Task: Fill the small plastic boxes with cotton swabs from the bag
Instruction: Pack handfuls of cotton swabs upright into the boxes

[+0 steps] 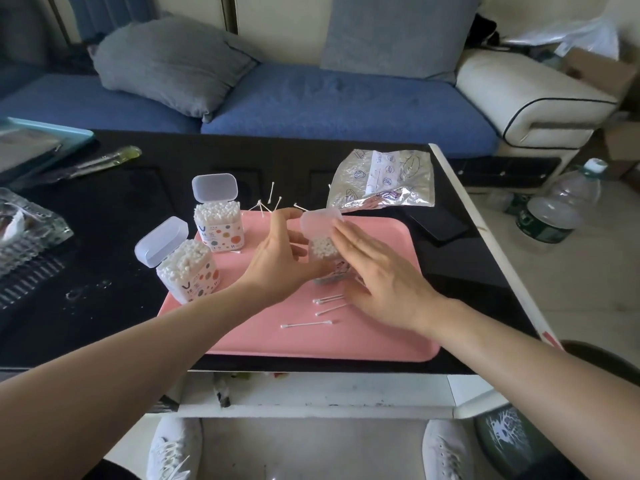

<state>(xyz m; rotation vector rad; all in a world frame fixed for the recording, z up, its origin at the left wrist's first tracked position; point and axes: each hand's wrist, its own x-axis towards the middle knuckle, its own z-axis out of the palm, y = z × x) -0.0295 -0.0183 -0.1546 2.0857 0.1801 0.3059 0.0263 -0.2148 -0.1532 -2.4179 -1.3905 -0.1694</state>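
Left hand (280, 261) curls round a swab box (323, 251) standing upright on the pink tray (311, 344), open mouth facing up. Right hand (381, 275), fingers straight, lies flat against its side.

Left hand (280, 258) grips the third box (322, 249) mid pink tray (381, 341), lid up, swabs visible inside. Right hand (377, 271) is flat, straight fingers against that box's right side and lid. Two full boxes, lids flipped open: far box (221, 223) at the tray's far-left corner, near box (188, 268) on its left edge. Loose swabs (325, 306) on the tray toward its near edge. Stray swabs (268, 200) on the black table (104, 237) past the tray's far edge. Bag (381, 181) near the table's far-right corner.
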